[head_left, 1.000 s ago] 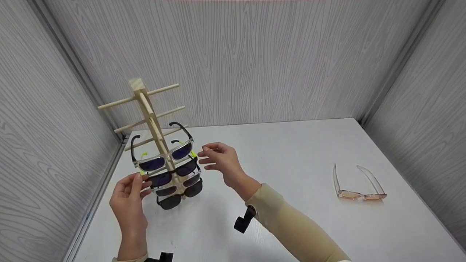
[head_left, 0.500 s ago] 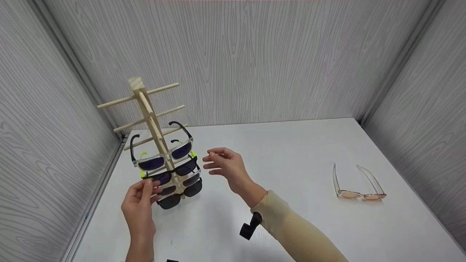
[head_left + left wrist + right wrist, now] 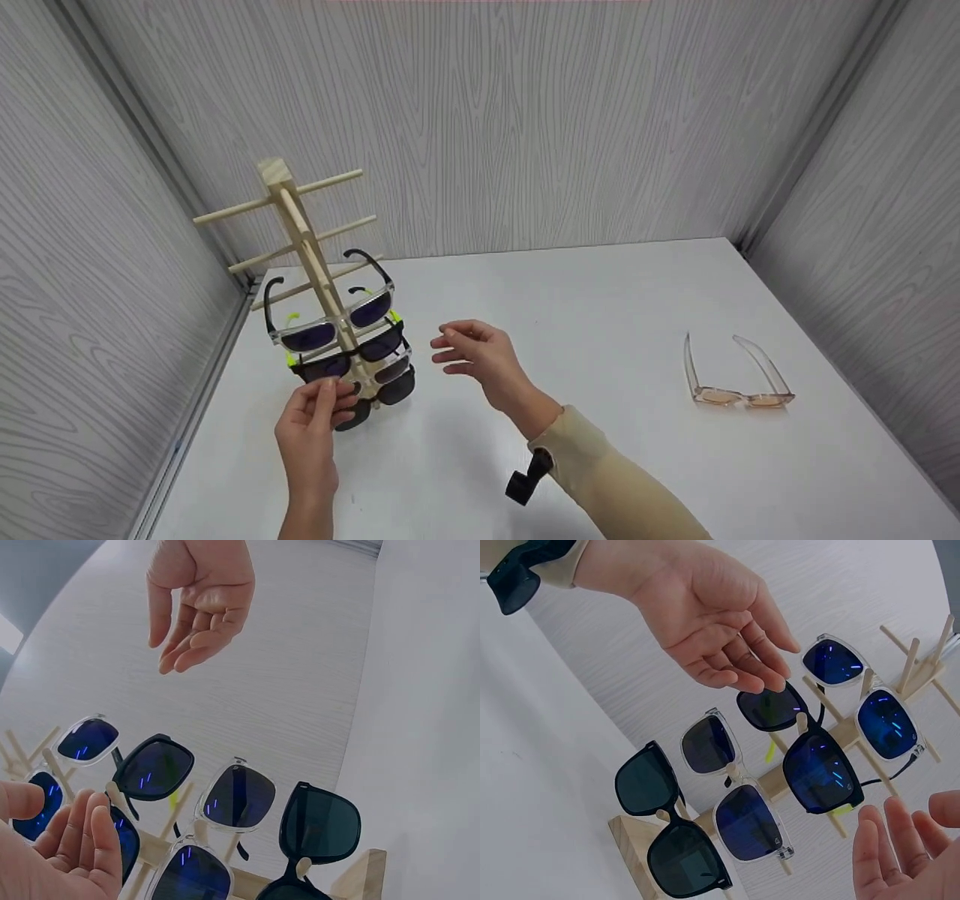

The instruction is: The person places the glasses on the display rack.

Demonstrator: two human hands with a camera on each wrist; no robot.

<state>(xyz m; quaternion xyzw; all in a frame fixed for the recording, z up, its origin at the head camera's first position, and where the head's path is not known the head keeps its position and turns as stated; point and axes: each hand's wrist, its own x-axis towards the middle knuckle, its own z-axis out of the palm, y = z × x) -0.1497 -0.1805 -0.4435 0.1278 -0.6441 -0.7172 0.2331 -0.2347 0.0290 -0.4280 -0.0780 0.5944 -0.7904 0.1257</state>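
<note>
Keeping both hands relaxed and empty, you hold the left hand (image 3: 310, 424) just in front of the lower frames, fingers loosely bent, and the right hand (image 3: 484, 364) apart from the rack on its right side. Whether the left fingers touch a lens cannot be told from the head view.

Caution: closing the left hand inward could smudge a lens or push the black-framed pair (image 3: 382, 343) askew. Lifting it carelessly could catch the upper clear-framed pair (image 3: 373, 310) and unseat it.

The wooden rack (image 3: 315, 262) stands toward the surface's (image 3: 570, 300) left edge, loaded on its lower rows only. A sideways knock could probably turn or tip it.

The peach-lensed glasses (image 3: 739, 397) lie near the right edge, arms unfolded toward the far edge. A sweep of your right sleeve (image 3: 622, 480) could drag them off or strain a hinge.
</note>
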